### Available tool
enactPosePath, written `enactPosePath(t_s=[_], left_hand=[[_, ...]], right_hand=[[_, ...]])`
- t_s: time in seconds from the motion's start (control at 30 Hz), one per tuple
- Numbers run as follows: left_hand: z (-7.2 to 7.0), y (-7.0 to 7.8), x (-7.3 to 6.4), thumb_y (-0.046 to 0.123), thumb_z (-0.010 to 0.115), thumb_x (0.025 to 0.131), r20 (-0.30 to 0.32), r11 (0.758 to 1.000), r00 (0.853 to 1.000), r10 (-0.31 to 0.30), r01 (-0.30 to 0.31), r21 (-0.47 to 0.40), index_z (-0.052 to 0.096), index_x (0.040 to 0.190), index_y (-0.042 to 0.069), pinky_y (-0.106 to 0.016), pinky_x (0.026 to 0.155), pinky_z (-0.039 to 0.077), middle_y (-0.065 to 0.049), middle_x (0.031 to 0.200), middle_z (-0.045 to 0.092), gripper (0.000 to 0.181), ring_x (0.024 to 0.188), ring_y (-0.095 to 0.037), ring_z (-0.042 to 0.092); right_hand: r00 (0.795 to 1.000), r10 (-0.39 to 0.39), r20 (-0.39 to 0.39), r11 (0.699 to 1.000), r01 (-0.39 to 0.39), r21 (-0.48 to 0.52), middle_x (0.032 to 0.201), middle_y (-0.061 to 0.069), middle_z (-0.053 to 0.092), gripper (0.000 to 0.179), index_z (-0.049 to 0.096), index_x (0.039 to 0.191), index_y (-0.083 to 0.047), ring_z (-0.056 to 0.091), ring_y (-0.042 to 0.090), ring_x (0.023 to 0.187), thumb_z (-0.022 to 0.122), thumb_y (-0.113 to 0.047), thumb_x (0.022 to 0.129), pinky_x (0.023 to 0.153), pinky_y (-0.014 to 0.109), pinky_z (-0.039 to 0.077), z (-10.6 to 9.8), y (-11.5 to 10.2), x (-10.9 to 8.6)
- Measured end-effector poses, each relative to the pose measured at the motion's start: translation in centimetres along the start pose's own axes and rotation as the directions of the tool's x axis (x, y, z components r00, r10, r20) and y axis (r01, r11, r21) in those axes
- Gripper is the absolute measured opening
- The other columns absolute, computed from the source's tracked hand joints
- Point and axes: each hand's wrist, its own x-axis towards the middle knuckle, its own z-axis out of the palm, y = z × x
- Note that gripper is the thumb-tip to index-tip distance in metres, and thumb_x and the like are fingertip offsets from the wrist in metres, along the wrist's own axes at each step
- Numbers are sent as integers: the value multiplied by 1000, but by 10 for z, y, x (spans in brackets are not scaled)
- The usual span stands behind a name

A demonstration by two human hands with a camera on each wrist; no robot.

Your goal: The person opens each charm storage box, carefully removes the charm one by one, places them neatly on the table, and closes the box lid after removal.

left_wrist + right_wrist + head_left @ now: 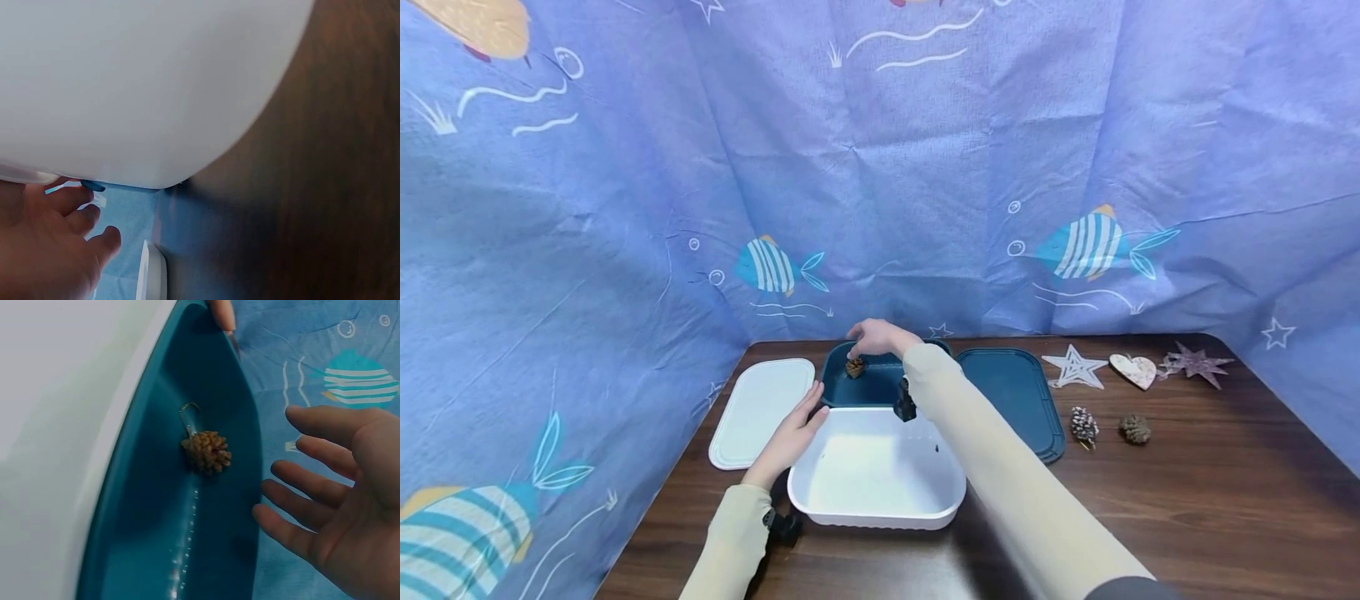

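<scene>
A brown pinecone [208, 452] with a thin hanging loop lies inside the dark blue box [144, 519]. My right hand [878, 337] is over the far side of that box, its fingers [312, 481] spread and slightly bent, with nothing between them. In the head view the pinecone [854, 367] shows just below these fingertips. My left hand [790, 437] lies by the left side of the white box [880, 521], its fingertips at the near left corner of the blue box. In the left wrist view, my left fingers [84, 219] are loosely bent beside the white box wall [156, 125].
A white lid [760, 412] lies left of the boxes and a dark blue lid [1015, 396] to the right. Farther right are a white star [1076, 367], a heart ornament [1133, 370], a purple star [1198, 363] and two pinecones [1084, 425]. Fish-patterned cloth [925, 208] hangs behind.
</scene>
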Motion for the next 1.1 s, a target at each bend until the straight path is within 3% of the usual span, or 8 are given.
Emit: enactPosePath(t_s=[0.27, 0.5, 0.77, 0.97, 1.1], left_hand=[[0, -2, -1, 33, 45, 109, 6, 1000, 1000, 7, -7, -21, 23, 160, 7, -56, 121, 13, -14, 168, 14, 62, 154, -33, 10], [2, -2, 0, 33, 46, 109, 3, 1000, 1000, 22, -22, -21, 23, 160, 4, -56, 121, 13, -14, 167, 14, 63, 153, -34, 10], [0, -2, -1, 34, 46, 109, -4, 1000, 1000, 17, -17, -19, 23, 160, 4, -56, 121, 13, -14, 167, 14, 63, 153, -35, 11], [-1, -2, -1, 39, 46, 108, -2, 1000, 1000, 14, -14, -19, 24, 160, 5, -56, 121, 13, -13, 167, 14, 65, 153, -34, 11], [-1, -2, -1, 40, 46, 108, 1, 1000, 1000, 19, -19, -11, 23, 160, 6, -55, 121, 13, -13, 167, 14, 67, 153, -34, 11]], right_hand=[[992, 95, 89, 994, -89, -65, 153, 9, 46, 52, 51, 149, -14, 48, 29, 136, 64, -26, 100, 106, 47, 44, 20, 0, 6], [980, 154, 127, 985, -142, -98, 159, 9, 39, 63, 41, 155, -16, 39, 30, 143, 66, -27, 99, 112, 50, 38, 33, 5, 16], [991, 100, 88, 991, -91, -101, 150, 9, 50, 60, 43, 154, -14, 49, 27, 136, 65, -25, 99, 109, 47, 42, 42, 3, 21], [988, 98, 123, 988, -81, -135, 152, 10, 48, 56, 46, 152, -11, 46, 28, 138, 64, -22, 100, 110, 48, 41, 49, 1, 21], [980, 126, 154, 983, -103, -151, 148, 10, 52, 49, 55, 146, -11, 54, 27, 130, 66, -18, 98, 102, 45, 48, 53, 1, 22]])
